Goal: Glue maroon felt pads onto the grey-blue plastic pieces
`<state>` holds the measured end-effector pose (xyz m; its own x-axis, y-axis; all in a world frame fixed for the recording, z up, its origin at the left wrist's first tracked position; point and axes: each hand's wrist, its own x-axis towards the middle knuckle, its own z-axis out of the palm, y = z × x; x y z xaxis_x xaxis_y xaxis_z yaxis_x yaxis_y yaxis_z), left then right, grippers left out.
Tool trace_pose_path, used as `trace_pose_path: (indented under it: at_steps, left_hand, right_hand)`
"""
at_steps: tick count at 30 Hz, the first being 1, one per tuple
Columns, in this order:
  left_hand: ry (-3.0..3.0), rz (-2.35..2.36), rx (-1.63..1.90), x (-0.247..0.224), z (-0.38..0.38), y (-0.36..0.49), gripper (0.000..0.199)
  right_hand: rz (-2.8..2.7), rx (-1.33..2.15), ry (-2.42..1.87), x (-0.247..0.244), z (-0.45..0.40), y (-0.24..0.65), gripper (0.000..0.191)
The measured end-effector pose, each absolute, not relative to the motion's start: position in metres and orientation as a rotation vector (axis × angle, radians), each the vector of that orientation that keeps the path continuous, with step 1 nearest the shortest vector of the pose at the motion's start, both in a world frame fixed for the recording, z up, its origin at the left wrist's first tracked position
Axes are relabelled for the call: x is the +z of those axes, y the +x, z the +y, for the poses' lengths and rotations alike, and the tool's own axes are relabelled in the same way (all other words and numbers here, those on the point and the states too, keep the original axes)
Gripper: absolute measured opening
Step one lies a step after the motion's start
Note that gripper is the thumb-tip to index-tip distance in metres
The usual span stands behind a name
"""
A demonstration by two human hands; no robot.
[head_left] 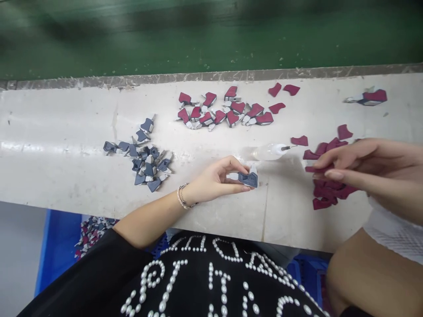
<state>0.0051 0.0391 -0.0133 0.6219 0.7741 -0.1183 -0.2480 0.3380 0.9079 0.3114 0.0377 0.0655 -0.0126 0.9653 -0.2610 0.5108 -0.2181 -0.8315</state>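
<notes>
Pinching is recorded at both hands. A slate-blue piece (247, 179) is held by the left hand (214, 178), its fingers (236, 164) closed on the piece's near end, close over the surface (66, 176). A maroon piece (313, 168) is gripped between the pressed-together fingers of the right hand (353, 160), above a loose maroon pile (330, 191). A needle-tipped squeeze bottle (269, 152) is seen lying between the hands.

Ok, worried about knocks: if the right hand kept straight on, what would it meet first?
The right hand would probably meet the blue-gray piece in the left hand, passing just below the plastic bottle; depth is unclear.
</notes>
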Motion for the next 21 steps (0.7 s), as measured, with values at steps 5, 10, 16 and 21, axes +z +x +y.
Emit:
trace_pose_path:
  at_steps: [5, 10, 16, 21]
  left_hand:
    - [1.050, 0.698, 0.834, -0.014, 0.034, 0.010, 0.028]
    - [1.170, 0.748, 0.994, -0.023, 0.028, 0.014, 0.031]
    - [1.351, 0.709, 1.066, -0.026, 0.028, 0.012, 0.030]
    - [1.530, 0.701, 1.116, -0.024, 0.029, 0.010, 0.030]
  right_hand:
    - [-1.540, 1.348, -1.577, 0.061, 0.010, 0.280, 0.033]
    - [-1.422, 1.533, -1.606, 0.063, 0.009, 0.250, 0.023]
    - [-1.631, 1.578, -1.489, 0.062, 0.011, 0.240, 0.011]
    - [-1.583, 1.542, -1.550, 0.060, 0.009, 0.232, 0.025]
